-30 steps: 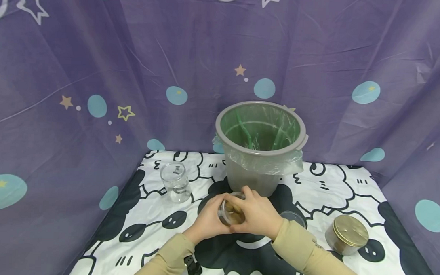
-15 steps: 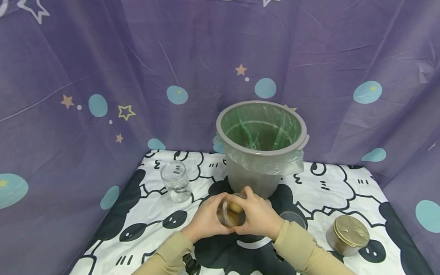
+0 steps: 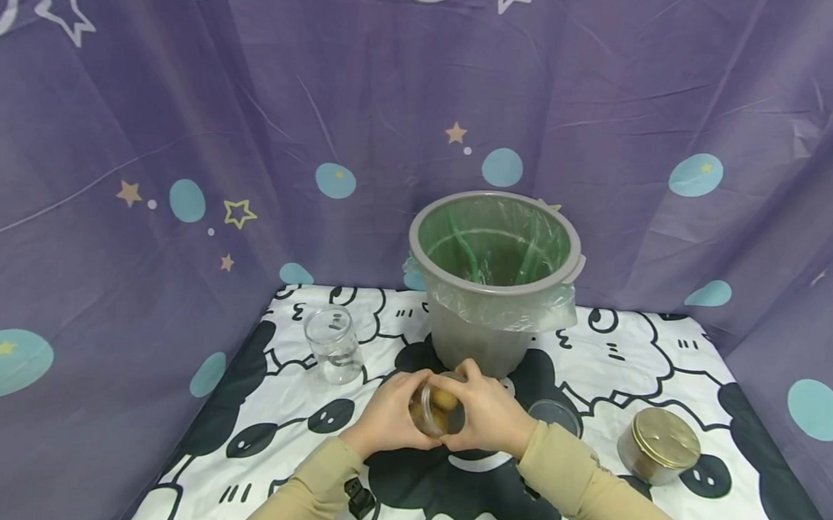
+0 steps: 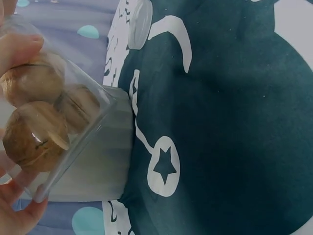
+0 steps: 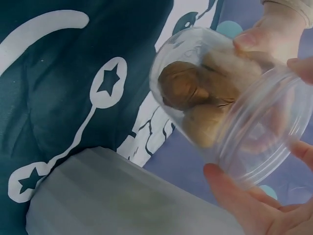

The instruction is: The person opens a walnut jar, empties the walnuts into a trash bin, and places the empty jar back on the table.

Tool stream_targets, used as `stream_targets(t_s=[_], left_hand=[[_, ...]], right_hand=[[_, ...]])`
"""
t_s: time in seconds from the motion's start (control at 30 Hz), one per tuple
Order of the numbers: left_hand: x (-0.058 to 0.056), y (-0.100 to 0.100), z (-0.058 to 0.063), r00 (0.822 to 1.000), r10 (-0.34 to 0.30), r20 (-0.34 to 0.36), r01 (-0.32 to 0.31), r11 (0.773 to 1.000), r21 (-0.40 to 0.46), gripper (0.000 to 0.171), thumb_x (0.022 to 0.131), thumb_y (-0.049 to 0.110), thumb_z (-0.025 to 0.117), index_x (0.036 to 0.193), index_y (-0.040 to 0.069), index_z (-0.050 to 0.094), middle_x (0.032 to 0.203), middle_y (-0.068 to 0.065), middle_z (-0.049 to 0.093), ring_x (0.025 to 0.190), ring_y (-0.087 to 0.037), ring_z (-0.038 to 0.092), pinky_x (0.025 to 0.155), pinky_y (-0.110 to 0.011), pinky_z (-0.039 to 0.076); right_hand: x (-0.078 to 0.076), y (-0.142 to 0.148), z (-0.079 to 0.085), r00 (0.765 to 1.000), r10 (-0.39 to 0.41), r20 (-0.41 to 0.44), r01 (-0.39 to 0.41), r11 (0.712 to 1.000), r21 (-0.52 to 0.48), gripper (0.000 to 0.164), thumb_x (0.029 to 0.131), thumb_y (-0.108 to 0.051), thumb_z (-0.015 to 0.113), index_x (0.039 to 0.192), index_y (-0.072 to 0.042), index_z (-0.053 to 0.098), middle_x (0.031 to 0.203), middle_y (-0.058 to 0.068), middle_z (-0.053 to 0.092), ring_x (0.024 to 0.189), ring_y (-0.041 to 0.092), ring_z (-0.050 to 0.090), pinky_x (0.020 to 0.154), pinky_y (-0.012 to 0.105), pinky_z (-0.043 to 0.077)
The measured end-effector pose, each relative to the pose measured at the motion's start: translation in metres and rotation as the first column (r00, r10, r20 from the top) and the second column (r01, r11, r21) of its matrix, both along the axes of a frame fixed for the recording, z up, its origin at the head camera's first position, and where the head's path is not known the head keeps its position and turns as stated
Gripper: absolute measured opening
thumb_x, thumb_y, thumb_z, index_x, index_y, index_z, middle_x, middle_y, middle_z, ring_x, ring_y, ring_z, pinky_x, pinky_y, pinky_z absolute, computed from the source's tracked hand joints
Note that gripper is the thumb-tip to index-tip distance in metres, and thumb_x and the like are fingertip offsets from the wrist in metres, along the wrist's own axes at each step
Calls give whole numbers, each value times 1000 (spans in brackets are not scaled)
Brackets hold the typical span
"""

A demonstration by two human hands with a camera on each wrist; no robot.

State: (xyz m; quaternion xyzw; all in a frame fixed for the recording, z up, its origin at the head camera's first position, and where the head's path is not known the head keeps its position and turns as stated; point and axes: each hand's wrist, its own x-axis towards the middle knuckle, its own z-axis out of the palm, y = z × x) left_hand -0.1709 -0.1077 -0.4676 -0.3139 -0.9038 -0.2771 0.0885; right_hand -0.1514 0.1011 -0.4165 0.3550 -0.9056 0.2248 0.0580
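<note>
Between my two hands is a clear jar point(image 3: 428, 415), tilted over on its side, with several brown walnuts point(image 5: 181, 85) inside. My left hand point(image 3: 392, 418) grips it from the left, and my right hand point(image 3: 490, 415) grips it from the right, fingers and thumbs curved round it. The right wrist view shows fingertips at the ridged rim end, while the walnuts lie toward the smooth base. In the left wrist view the walnuts point(image 4: 35, 136) rest against the jar's wall. The hands hide parts of the jar in the head view.
Just behind the hands stands a grey bin point(image 3: 478, 346) with a clear plastic liner. A clear empty jar point(image 3: 334, 349) is at the left. At the right are a gold-lidded jar point(image 3: 658, 444) and a clear round lid point(image 3: 556, 415), partly hidden by the right arm. Purple curtains enclose the table.
The jar has turned and tipped in my hands, showing the walnuts more through its side. Both hands have shifted slightly toward me. The other things stay where they were.
</note>
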Motion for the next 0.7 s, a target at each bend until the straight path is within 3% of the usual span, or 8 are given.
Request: stream_targets(t_s=[0.1, 0.23, 0.4, 0.53, 0.7], left_hand=[[0, -1, 0, 1000, -4, 27, 4, 1000, 1, 94, 54, 42, 89, 133, 13, 48, 114, 0, 62, 99, -14, 57, 85, -32, 52], [0, -5, 0, 992, -51, 120, 52, 999, -5, 92, 56, 41, 89, 134, 15, 48, 115, 1, 61, 99, -13, 57, 85, -32, 52], [4, -13, 0, 976, -74, 207, 76, 997, -3, 90, 59, 41, 87, 136, 18, 47, 119, 1, 59, 102, -13, 56, 87, -32, 51], [4, -13, -1, 987, -33, 155, 36, 999, -18, 91, 59, 40, 88, 136, 14, 46, 122, -1, 58, 106, -16, 55, 89, -36, 51], [3, -14, -2, 997, 4, 74, 0, 998, -60, 90, 59, 42, 87, 133, 12, 47, 123, -4, 58, 108, -20, 56, 90, -41, 50]], right_hand=[[-2, 1, -2, 1000, 20, -9, -20, 1000, -2, 79, 62, -36, 86, 132, -19, 54, 102, 11, 48, 67, 11, 55, 57, 23, 51], [-2, 2, -2, 993, 117, -20, -117, 993, 17, 74, 61, -29, 86, 129, -22, 57, 109, 12, 48, 74, 13, 58, 63, 24, 52], [0, 3, -7, 962, 262, -79, -255, 963, 81, 70, 61, -20, 87, 125, -26, 59, 127, 13, 43, 94, 22, 60, 71, 27, 55], [-4, 5, -13, 957, 283, -63, -279, 958, 60, 76, 63, -15, 86, 131, -25, 54, 141, 20, 32, 118, 36, 49, 75, 33, 56], [-8, 8, -13, 975, 192, 109, -191, 981, -19, 84, 72, -30, 82, 144, -27, 37, 147, 20, 23, 126, 40, 42, 79, 40, 55]])
